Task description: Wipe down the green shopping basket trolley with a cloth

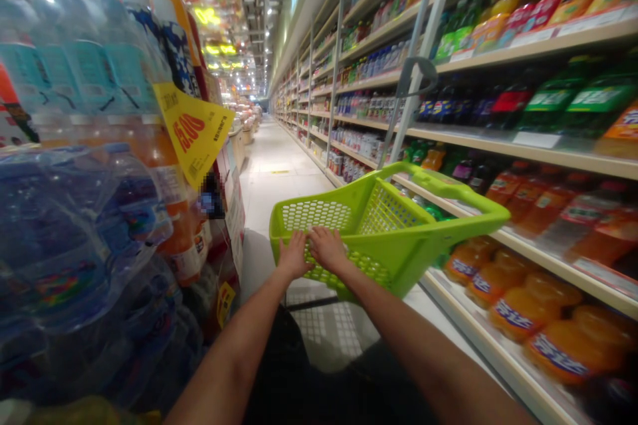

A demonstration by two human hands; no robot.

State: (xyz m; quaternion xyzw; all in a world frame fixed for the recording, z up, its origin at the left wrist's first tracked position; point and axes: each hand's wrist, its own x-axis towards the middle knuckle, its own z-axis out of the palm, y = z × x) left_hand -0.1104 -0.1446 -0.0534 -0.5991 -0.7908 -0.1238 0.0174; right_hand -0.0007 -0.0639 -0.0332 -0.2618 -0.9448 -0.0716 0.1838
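Note:
A bright green plastic shopping cart (413, 255) stands sideways in front of me, its handle end to the right by the shelves. My left hand (294, 257) is closed over the near side rim, close to the cart's left end. Right beside it, my right hand (326, 249) also holds this rim, fingers bent over into the basket. Both arms reach forward, nearly straight. Perforated walls show the basket's inside, with a slanted divider panel (391, 209) towards the handle. The fingertips are partly hidden behind the rim.
Shelves (523, 146) of bottled drinks run along the right, near the cart's handle. On the left rise stacked, wrapped bottle packs (64, 232) with a yellow price sign (194, 133) jutting out. The pale aisle floor (269, 153) stretches ahead between them.

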